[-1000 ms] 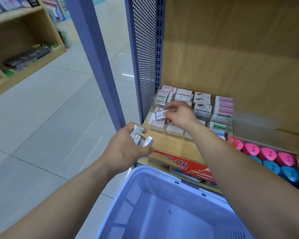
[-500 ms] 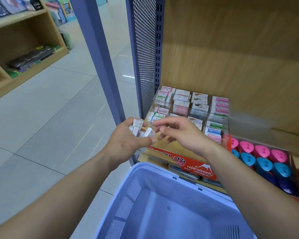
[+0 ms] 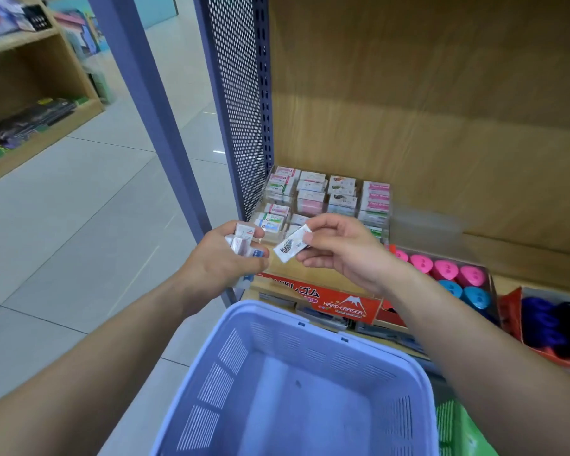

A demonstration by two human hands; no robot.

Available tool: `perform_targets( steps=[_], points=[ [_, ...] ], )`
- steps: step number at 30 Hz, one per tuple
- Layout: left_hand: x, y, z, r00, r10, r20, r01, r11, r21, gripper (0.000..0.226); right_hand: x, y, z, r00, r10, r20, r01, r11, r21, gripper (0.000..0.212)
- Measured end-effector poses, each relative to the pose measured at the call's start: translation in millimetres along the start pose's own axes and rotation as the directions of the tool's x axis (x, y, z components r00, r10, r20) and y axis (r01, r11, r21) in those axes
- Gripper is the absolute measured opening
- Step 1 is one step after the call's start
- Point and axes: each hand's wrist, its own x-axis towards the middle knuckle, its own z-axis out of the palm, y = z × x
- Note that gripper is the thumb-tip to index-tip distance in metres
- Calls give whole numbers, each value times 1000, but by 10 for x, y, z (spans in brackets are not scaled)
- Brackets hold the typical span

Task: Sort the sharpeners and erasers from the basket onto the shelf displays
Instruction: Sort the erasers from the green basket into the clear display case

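My left hand (image 3: 222, 263) grips a small bunch of wrapped erasers (image 3: 242, 240) in front of the shelf's left end. My right hand (image 3: 339, 253) pinches one white eraser (image 3: 292, 246) with a dark printed figure, held tilted just right of the bunch. Behind both hands stands a clear tiered display (image 3: 326, 199) filled with rows of boxed erasers. Pink and blue round sharpeners (image 3: 448, 274) fill a box further right on the shelf. The lilac basket (image 3: 231, 363) sits below my arms, its visible floor bare.
A red "Hard Eraser" carton (image 3: 339, 306) lines the shelf's front edge. A red box of dark blue items (image 3: 550, 327) is at the far right. A perforated purple upright (image 3: 241, 103) bounds the shelf on the left. Another wooden shelf unit (image 3: 30, 103) stands across the tiled aisle.
My right hand came back from the eraser display to the left hand, took one eraser from the bunch, and now holds it slightly apart to the right.
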Motion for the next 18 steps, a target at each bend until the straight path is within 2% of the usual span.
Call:
perform_targets(
  steps=[2, 5, 9, 12, 14, 18],
  points=[
    [9, -9, 16, 1000, -5, 0, 5, 1000, 28, 39, -28, -17, -61, 1000, -11, -1, 11, 1000, -28, 19],
    [36, -42, 34, 1000, -18, -5, 18, 998, 68, 41, -32, -6, -156, 999, -10, -41, 5, 994, -110, 17],
    [96, -129, 0, 999, -50, 2, 49, 993, 107, 39, 78, 121, -295, 982, 1, -190, -72, 927, -368, 16],
    [129, -192, -42, 998, -57, -5, 57, 991, 121, 31, 249, 243, -391, 958, 2, -285, -132, 890, -437, 15],
    [150, -232, -67, 998, -63, -6, 63, 991, 118, 28, 387, 315, -468, 932, -44, -360, -147, 862, -486, 15],
    [209, -287, -60, 997, -72, -2, 72, 992, 105, 28, 609, 358, -673, 843, -255, -473, -115, 775, -622, 13]
  ],
)
